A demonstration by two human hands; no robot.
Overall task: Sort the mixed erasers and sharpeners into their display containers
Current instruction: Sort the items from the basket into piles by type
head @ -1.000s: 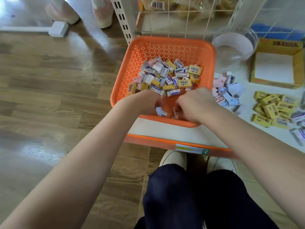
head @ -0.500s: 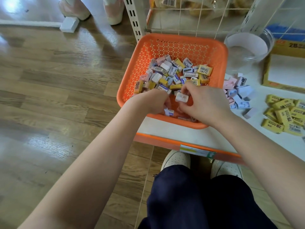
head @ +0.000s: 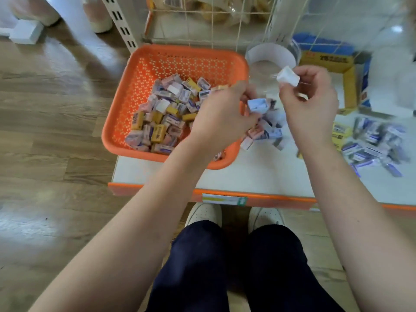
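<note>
not even halfway imo: the orange perforated plastic basket (head: 139, 86) holds a big mixed heap (head: 166, 118), sorted piles (head: 267, 131) lie loose on the white shelf (head: 258, 174) beside it, left hand (head: 222, 118) pinches a pale blue piece (head: 258, 105), right hand (head: 313, 109) a small white piece (head: 288, 78)

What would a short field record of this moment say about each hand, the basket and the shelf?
left hand: pinches a pale blue piece just right of the basket
right hand: pinches a white piece, raised in front of the clear round container
orange basket: mixed pieces heaped inside
shelf: loose pieces in piles; open yellow box at the back right
</note>
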